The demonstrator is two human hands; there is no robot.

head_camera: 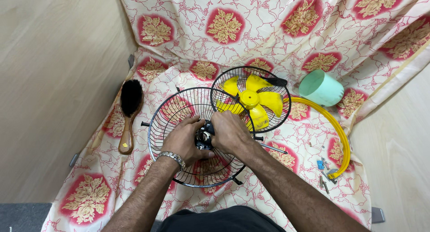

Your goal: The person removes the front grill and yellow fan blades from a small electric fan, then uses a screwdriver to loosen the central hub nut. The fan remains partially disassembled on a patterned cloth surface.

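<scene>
both hands (pixel 208 135) grip the wire fan guard's (pixel 166 120) hub.

Hands hide grille hub (pixel 204 137).

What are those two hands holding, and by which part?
Both the left hand and right hand grip the small dark hub at the centre of the round black wire fan guard.
</scene>
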